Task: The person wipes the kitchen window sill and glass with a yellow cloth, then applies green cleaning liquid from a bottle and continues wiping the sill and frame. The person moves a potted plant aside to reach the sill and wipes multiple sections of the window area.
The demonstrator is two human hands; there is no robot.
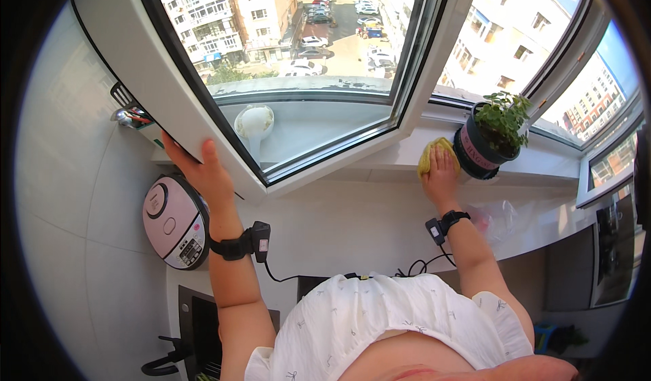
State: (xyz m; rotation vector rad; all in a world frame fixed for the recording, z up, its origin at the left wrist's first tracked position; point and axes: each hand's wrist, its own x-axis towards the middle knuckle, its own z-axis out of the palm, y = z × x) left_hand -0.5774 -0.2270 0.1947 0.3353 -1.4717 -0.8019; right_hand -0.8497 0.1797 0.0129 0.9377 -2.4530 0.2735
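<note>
An opened white window sash [180, 106] tilts inward across the upper left. My left hand [209, 177] grips its left edge, thumb on the near face and the other fingers partly hidden behind. My right hand [443, 176] presses a yellow cloth [425, 158] against the white windowsill [400, 151], fingers bent over it. Just right of the cloth stands a dark flowerpot [477, 151] with a pink band, holding a leafy green plant [503, 118]. The pot leans in the view and is very near my right fingers.
A pink rice cooker [178, 219] sits below my left hand, with utensils [132, 115] in a holder above it. Behind the glass is a white rounded object [254, 122]. A clear plastic bag [500, 219] lies right of my right wrist. Black cables [413, 270] run from both wristbands.
</note>
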